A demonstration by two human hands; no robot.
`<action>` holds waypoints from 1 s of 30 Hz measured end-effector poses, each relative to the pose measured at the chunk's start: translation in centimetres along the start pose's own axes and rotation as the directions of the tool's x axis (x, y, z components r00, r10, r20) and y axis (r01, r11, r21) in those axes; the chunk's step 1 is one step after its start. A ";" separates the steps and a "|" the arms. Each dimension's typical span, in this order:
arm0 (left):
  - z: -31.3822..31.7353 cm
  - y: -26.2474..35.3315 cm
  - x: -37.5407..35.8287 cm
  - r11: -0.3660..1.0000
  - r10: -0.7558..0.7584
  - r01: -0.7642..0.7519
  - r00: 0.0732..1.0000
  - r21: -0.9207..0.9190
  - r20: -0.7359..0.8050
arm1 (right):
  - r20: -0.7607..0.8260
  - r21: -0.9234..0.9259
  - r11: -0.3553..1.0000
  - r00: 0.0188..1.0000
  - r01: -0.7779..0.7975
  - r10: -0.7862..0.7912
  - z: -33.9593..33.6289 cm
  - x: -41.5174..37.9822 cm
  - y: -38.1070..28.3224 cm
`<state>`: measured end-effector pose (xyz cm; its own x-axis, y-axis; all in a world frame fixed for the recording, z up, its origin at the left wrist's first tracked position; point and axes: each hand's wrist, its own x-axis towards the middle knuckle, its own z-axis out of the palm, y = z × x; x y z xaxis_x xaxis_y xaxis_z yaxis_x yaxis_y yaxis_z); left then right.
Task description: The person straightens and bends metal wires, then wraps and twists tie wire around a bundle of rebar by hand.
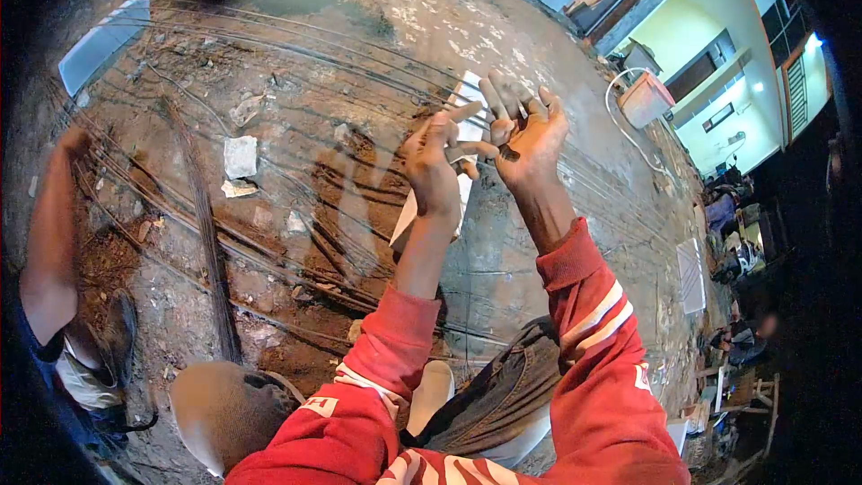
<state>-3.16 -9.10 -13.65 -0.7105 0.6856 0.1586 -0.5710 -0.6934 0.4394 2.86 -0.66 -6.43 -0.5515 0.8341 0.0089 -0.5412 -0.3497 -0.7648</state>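
Observation:
Both hands are raised near the middle of the head view, in front of a long white board point(470, 130) on the ground. My left hand point(437, 162) has its fingers spread and partly bent, with nothing visible in it. Close beside it on the right, my right hand point(530, 130) is turned up with its fingers apart and bent, also with nothing visible in it. Below and behind the hands, long thin rods point(314, 247) lie across the dirt.
At the left edge is another person's arm point(52, 242). A white block point(240, 157), a bundle of thin strands point(202, 224) and a pale panel point(106, 40) lie on the ground. A reddish container point(645, 101) stands near a lit building point(705, 31).

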 end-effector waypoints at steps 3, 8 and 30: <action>0.4 -1.3 -0.2 0.976 -0.037 0.023 0.998 0.218 0.056 | 0.062 -0.089 0.996 0.998 0.033 -0.028 -0.7 0.1 0.0; 0.9 -1.1 -0.5 0.983 -0.010 0.005 1.000 0.185 0.027 | -0.022 -0.070 0.997 1.000 0.012 -0.013 -0.5 0.1 -0.1; -1.3 1.7 1.6 0.997 -0.030 0.041 0.988 0.072 -0.154 | 0.057 -0.118 0.991 0.996 -0.064 0.071 0.1 -0.9 0.7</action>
<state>-5.83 -9.51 -13.80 -0.7481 0.6636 0.0074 -0.5688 -0.6469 0.5078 2.96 -1.71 -6.93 -0.6238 0.7815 -0.0083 -0.4266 -0.3494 -0.8342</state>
